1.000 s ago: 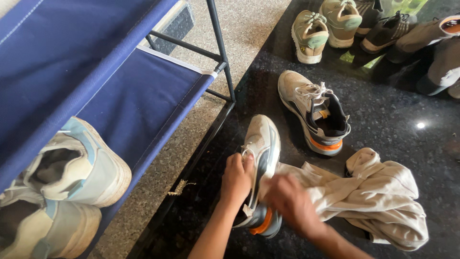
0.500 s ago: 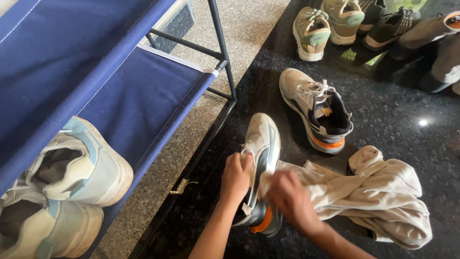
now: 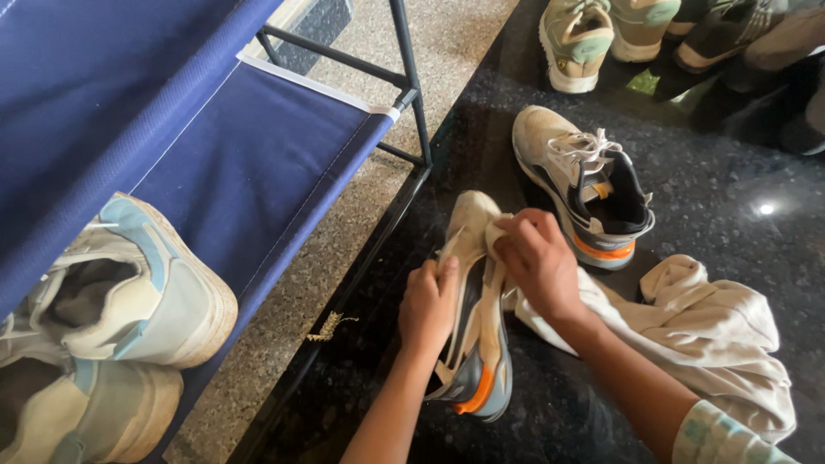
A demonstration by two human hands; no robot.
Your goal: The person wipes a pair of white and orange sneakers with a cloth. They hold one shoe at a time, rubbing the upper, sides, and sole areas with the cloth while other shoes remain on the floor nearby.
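Note:
A beige sneaker (image 3: 473,344) with a grey and orange heel lies on its side on the black stone floor. My left hand (image 3: 427,305) grips its upper edge and holds it steady. My right hand (image 3: 537,260) presses a bunched end of a cream cloth (image 3: 713,335) against the sole near the toe. The rest of the cloth trails to the right across the floor. The matching sneaker (image 3: 584,185) stands upright just beyond, with its laces loose.
A blue fabric shoe rack (image 3: 258,163) with a black metal frame stands at the left, and two white and light-blue sneakers (image 3: 129,301) sit on its lower shelf. Several more shoes (image 3: 593,39) line the top right. A speckled stone strip runs between rack and black floor.
My right hand has moved with the cloth from the heel end of the sneaker up to its toe end. My left hand keeps its grip.

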